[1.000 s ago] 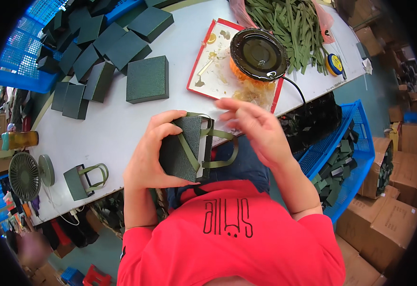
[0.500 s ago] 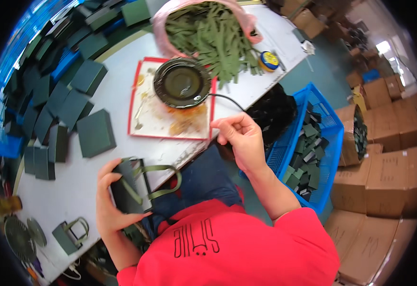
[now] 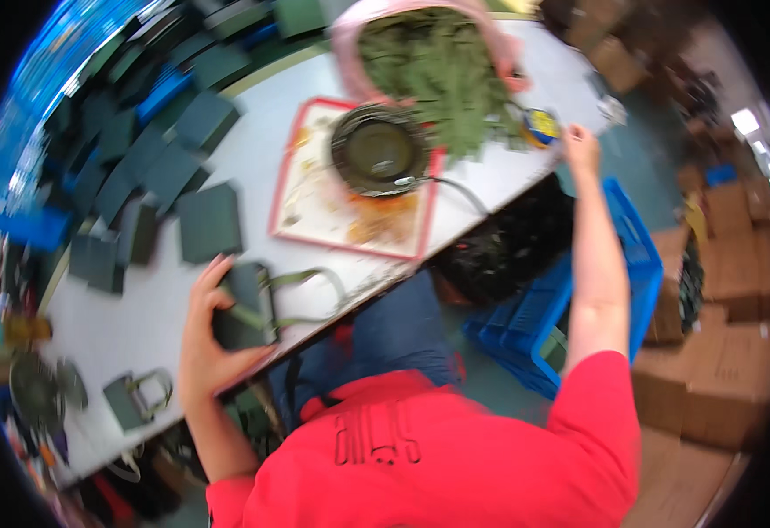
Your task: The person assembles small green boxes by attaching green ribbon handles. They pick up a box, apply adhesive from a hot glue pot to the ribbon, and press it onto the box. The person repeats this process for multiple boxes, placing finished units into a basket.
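Observation:
My left hand (image 3: 202, 330) grips a small dark green box (image 3: 242, 304) between thumb and fingers at the table's near edge. Two olive ribbon loops (image 3: 301, 280) stick out from the box's right side. Stretched far to the right, my right hand (image 3: 582, 150) is beside a round blue and yellow tin (image 3: 540, 128), past the table's edge. Its fingers look drawn together and are slightly blurred; what they hold, if anything, cannot be made out. A round black heating pan (image 3: 380, 150) with a dark, shiny inside stands on a stained white board with a red rim (image 3: 281, 198).
Many dark green boxes (image 3: 211, 220) crowd the table's left. A pink bag (image 3: 347, 48) of olive ribbon strips (image 3: 437, 75) lies at the back. Another box with handles (image 3: 125, 403) and a fan (image 3: 35, 387) are near left. A blue crate (image 3: 635, 264) and cardboard cartons (image 3: 741, 352) stand right.
My right hand has swung from beside the board to the far right, near the tin. My left hand still grips the box. The whole view has shifted, with the table now further right.

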A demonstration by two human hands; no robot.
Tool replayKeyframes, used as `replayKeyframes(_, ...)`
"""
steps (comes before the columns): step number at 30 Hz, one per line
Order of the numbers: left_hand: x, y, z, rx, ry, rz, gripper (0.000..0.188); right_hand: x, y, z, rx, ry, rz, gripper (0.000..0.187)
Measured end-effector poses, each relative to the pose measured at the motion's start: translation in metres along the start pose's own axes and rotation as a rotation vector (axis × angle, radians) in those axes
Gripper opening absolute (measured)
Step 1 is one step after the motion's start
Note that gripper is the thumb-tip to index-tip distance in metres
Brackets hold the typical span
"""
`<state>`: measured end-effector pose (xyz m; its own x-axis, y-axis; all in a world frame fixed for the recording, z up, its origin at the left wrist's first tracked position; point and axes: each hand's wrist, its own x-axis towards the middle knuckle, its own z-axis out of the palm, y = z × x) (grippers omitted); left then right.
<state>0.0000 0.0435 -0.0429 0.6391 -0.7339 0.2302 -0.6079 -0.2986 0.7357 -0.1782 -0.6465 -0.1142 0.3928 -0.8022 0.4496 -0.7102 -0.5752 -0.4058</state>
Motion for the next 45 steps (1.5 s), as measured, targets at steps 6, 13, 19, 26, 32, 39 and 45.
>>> replayKeyframes(6, 0.000, -0.017, -0.004, -0.174, 0.042, 0.014, 0.071, 0.031, 0.059, 0.022, -0.124, -0.324, -0.039, 0.039)
replayKeyframes(13, 0.001, -0.019, -0.002, -0.286, 0.008, 0.025, 0.075, 0.018, 0.120, 0.011, -0.176, -0.147, 0.033, 0.036)
replayKeyframes(19, 0.004, -0.024, -0.005, -0.266, 0.000, 0.112, 0.075, 0.023, 0.124, -0.008, 0.387, -0.414, 0.362, 0.030)
replayKeyframes(26, 0.003, -0.021, -0.004, -0.290, -0.022, 0.129, 0.073, -0.123, -0.060, -0.111, 1.295, -0.195, 0.276, 0.048)
replayKeyframes(32, 0.003, -0.024, -0.006, -0.246, -0.095, 0.143, 0.072, -0.242, -0.223, -0.146, 1.162, -1.024, 0.203, 0.047)
replayKeyframes(39, 0.008, -0.028, -0.007, -0.283, -0.142, 0.113, 0.071, -0.275, -0.310, -0.124, 0.718, -1.273, -0.509, 0.041)
replayKeyframes(45, 0.005, -0.029, -0.006, -0.313, -0.144, 0.084, 0.075, -0.284, -0.337, -0.112, 0.682, -1.089, -0.643, 0.028)
